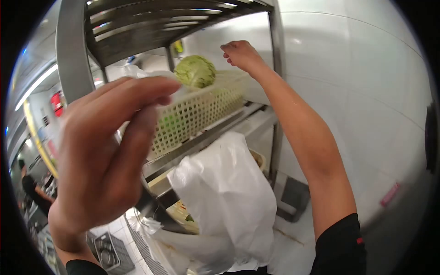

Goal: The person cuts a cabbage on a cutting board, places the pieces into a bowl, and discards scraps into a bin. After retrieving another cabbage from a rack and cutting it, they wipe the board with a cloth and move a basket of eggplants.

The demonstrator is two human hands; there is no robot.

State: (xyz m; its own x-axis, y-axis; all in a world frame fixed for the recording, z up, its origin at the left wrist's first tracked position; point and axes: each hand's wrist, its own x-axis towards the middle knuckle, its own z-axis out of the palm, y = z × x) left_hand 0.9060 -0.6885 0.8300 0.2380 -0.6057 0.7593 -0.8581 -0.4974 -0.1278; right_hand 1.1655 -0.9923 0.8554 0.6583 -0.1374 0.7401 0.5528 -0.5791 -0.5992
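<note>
My left hand (110, 146) is large and close to the camera, raised in front of the shelf. Its fingers are bent and the thumb is drawn in towards the fingertips; whatever it may pinch I cannot make out. At the upper right my right hand (242, 56) is held up with fingers curled together, also pinching something too small to see, if anything. Between the hands sits a green cabbage (195, 72) on top of a cream plastic basket (201, 112). A white plastic bag (224, 183) hangs below the basket, touched by neither hand.
The metal rack (71, 46) has a slatted upper shelf above the basket. A tiled wall (321, 55) stands on the right. A grey crate (114, 252) is on the floor at lower left. Another person (34, 188) in dark clothing is at far left.
</note>
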